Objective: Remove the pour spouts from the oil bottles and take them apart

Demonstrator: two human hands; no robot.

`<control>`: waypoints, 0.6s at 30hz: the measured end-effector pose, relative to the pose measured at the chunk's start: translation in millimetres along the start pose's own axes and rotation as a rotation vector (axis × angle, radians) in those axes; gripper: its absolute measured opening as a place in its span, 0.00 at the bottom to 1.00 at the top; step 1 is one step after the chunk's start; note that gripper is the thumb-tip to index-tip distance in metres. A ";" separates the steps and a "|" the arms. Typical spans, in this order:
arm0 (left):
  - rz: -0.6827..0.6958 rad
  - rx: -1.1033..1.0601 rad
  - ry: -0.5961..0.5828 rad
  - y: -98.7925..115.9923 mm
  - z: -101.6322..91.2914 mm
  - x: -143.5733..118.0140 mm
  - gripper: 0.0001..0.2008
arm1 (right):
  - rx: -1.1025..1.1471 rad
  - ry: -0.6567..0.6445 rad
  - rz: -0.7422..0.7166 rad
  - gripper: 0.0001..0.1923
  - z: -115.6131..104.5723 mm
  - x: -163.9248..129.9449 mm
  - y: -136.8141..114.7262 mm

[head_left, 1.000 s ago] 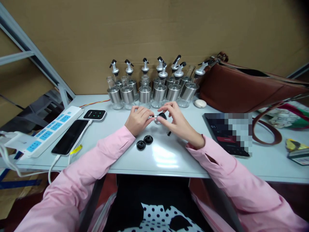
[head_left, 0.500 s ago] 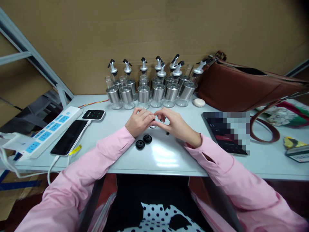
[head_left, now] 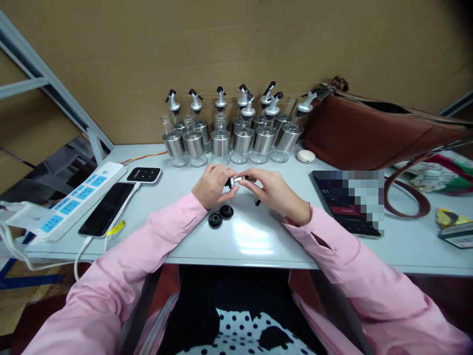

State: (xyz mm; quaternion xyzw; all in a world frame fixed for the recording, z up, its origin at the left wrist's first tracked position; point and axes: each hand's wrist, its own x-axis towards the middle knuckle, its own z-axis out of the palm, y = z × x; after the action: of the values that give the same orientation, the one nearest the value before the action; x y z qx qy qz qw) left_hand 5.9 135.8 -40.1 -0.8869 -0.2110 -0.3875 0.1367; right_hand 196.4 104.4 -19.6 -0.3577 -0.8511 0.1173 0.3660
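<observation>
Both hands, the left hand (head_left: 212, 185) and right hand (head_left: 271, 190), now pinch a small pourer spout (head_left: 236, 181) between them. A second ago it sat lower; two black stoppers (head_left: 220, 217) lie just below the hands.

Pale tabletop (head_left: 258, 236), crowded along its far edge.
On it: steel-sleeved glass bottles (head_left: 231, 140), brown bag (head_left: 369, 138), power strip (head_left: 74, 199), phone (head_left: 105, 209), two black rubber stoppers (head_left: 220, 216).

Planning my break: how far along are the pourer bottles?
Done: several bottles at the back wear spouts. In hand: left hand and right hand hold one small spout part together. Left: two black stoppers and a tiny black piece lie loose.
</observation>
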 end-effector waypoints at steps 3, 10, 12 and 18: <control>0.019 0.044 0.005 -1.0 -0.9 0.4 0.08 | -0.090 -0.064 -0.078 0.14 -0.5 -0.7 1.4; 0.057 0.121 0.010 -3.4 1.5 0.0 0.07 | -0.212 -0.110 -0.097 0.21 -0.7 -1.0 7.6; 0.056 0.117 -0.014 -4.7 1.9 -1.6 0.07 | -0.201 -0.120 -0.070 0.22 0.0 -1.2 7.1; 0.095 0.106 -0.024 -6.7 0.5 -3.5 0.08 | -0.114 -0.131 0.063 0.24 -0.3 -2.6 0.4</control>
State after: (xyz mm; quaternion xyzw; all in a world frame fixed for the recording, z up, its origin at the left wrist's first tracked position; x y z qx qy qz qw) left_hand 0.9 140.9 -42.6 -0.8921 -0.1907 -0.3580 0.1993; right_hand 198.0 102.9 -21.0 -0.3961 -0.8668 0.1030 0.2848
